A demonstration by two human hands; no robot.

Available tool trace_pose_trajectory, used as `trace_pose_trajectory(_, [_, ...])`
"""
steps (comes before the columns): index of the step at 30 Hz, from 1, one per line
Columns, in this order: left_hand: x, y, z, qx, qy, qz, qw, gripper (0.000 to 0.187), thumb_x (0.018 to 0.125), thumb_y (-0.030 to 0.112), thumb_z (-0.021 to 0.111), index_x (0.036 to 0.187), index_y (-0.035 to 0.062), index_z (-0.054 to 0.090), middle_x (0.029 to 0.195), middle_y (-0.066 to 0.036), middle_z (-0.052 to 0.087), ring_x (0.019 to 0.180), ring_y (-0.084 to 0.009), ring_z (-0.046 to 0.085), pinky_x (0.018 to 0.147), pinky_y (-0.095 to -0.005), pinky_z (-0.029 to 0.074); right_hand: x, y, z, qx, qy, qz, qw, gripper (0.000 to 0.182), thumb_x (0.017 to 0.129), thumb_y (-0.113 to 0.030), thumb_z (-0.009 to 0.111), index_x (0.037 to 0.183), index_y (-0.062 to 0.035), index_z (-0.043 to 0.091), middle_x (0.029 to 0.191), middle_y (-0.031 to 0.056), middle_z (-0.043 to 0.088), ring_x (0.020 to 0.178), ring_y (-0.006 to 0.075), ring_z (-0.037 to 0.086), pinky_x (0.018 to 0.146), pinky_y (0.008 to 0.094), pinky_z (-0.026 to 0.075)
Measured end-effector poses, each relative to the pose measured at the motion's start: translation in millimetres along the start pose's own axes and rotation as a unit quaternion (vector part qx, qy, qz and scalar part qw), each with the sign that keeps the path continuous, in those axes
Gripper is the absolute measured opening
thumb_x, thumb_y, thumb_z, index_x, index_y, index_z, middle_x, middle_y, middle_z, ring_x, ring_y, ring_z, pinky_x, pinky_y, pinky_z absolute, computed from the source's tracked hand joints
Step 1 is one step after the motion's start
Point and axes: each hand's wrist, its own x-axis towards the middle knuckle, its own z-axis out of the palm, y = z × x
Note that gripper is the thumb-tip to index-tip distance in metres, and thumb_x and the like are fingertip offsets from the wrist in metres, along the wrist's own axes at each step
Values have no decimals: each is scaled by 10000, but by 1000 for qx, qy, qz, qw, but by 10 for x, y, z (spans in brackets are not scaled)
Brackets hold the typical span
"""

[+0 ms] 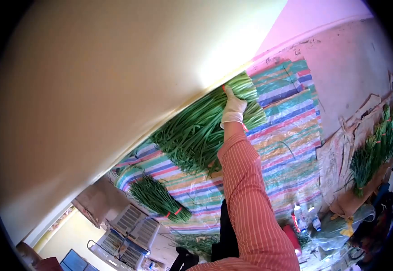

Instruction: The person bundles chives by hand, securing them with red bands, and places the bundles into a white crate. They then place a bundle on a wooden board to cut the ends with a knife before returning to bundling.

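My right hand point(234, 107), in a thin white glove, reaches up to the garlic chives lying along the wall. Its thumb side lies over the pale stem ends, and the other fingers are partly hidden, closed on a bundle. This pile of garlic chives point(196, 124) has its pale stems to the upper right and dark green leaves to the lower left. Red bands show beside the hand and wrist. A separate bundle of chives point(158, 198), tied with a red band, rests lower left on the striped plastic sheet point(286, 140). My left hand is out of view.
A pale wall point(115, 81) borders the pile. Grey plastic crates point(133, 226) stand at lower left. More banded green bundles point(377, 144) lie on sacking at the right. Plastic bottles point(300, 219) stand at lower right, and loose greens point(196, 244) lie by dark-clothed legs.
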Motion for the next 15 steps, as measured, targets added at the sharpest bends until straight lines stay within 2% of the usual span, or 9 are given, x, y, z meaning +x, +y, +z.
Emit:
trace_pose_trajectory(1, [8,-32,20,-2,-6,-1,1000,758,957,546,432,1488,34,261,1469,-269,267,1342,-427,319,1065,-612,250,-69,-99,-42,-58,15,11,998,958,622,-246,937,1305,166,405,1260,228,580,1112,288,557,985,339,441])
trace_pose_trajectory(2, [-11,-51,37,-2,-10,-2,1000,756,953,542,444,1482,30,271,1459,-270,281,1333,-424,330,1061,-606,258,-203,-235,-21,-65,33,8,997,873,643,-200,929,1289,145,455,1242,197,608,1100,268,572,979,331,443])
trace_pose_trajectory(4, [-36,-82,52,-1,-15,-6,1000,753,945,533,467,1468,21,290,1438,-270,309,1316,-418,353,1052,-594,276,-200,-238,-49,3,-56,-32,998,734,681,-162,909,1247,113,531,1197,144,648,1068,237,595,976,313,443])
trace_pose_trajectory(5, [-56,-105,43,2,-14,-6,1000,751,941,529,478,1461,17,300,1428,-271,323,1307,-415,364,1048,-588,284,-202,-249,-75,5,-57,-35,998,734,681,-162,909,1247,113,531,1197,144,648,1068,237,595,976,313,443])
trace_pose_trajectory(7, [-97,-115,55,3,-8,-8,1000,748,933,520,501,1447,8,319,1408,-271,351,1289,-410,387,1039,-576,302,-228,-315,-158,12,-99,27,995,628,715,-149,889,1213,81,584,1168,96,672,1036,209,608,973,296,439])
trace_pose_trajectory(8, [-110,-114,81,1,-7,-7,1000,746,929,516,512,1441,4,329,1397,-272,365,1280,-407,398,1035,-570,310,-295,-314,-230,12,-96,24,995,628,715,-149,889,1213,81,584,1168,96,672,1036,209,608,973,296,439])
trace_pose_trajectory(10, [-140,-86,117,-3,-5,-8,1000,743,922,507,535,1427,-5,348,1377,-273,392,1263,-401,420,1026,-558,327,-440,-338,-343,-23,-156,-29,987,523,806,-237,822,1204,39,626,1186,76,671,1069,195,598,968,300,436])
trace_pose_trajectory(11, [-140,-12,157,-4,-1,-5,1000,742,918,503,547,1420,-9,358,1366,-273,406,1254,-398,432,1022,-552,336,-551,-415,-409,-57,-163,-25,985,461,830,-200,794,1193,33,630,1155,59,674,1057,176,602,946,291,451])
trace_pose_trajectory(15, [-222,-84,174,2,3,-10,1000,736,902,485,593,1393,-27,396,1325,-274,462,1219,-387,477,1005,-528,371,-1142,-617,-737,-16,-250,-8,968,432,829,-147,780,1198,16,623,1136,55,670,1057,165,608,922,290,471])
